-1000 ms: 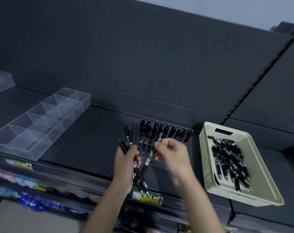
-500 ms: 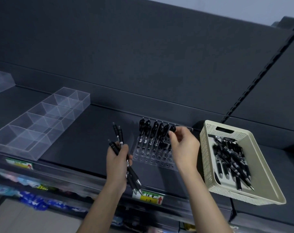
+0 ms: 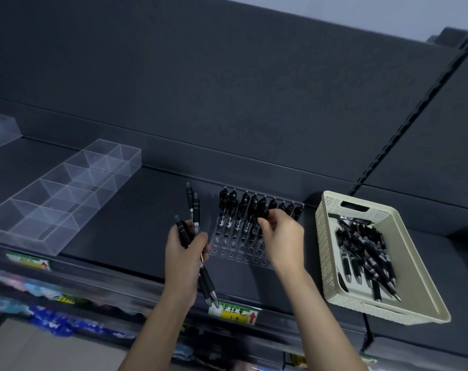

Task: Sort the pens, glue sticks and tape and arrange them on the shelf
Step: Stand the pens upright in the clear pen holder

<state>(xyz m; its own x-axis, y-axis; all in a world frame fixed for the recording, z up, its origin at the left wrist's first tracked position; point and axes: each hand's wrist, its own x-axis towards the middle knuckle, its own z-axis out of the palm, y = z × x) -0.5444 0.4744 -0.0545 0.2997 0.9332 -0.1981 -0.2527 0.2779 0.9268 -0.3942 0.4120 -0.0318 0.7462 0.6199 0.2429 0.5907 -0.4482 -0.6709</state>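
At the far left of the dark shelf (image 3: 136,220) lies a clear divided tray (image 3: 64,199), and a second clear box (image 3: 0,127) is cut off by the left edge. Next comes my left hand (image 3: 183,253), its fingers (image 3: 200,238) wrapped round a bundle of black pens (image 3: 195,218). Their long axes run nearly upright and fan a little, with the clicker ends pointing up toward the back wall. The silver tips point down toward me past the shelf's front lip, just above a yellow price label (image 3: 234,313). My palm hides their middles, so I cannot count them surely. To the right stands the clear pen rack (image 3: 241,245), a plate of holes whose back rows hold pens upright, clickers up. My right hand (image 3: 281,236) is over the rack, fingers (image 3: 270,220) pinching the top of one black pen (image 3: 263,213) that stands upright among them. Its lower end is hidden behind my hand, so I cannot tell whether it is seated. Farthest right sits a cream basket (image 3: 325,236) with loose pens (image 3: 366,255) heaped inside. They lie mostly lengthwise with tips toward me, overlapping too much to tell apart singly.
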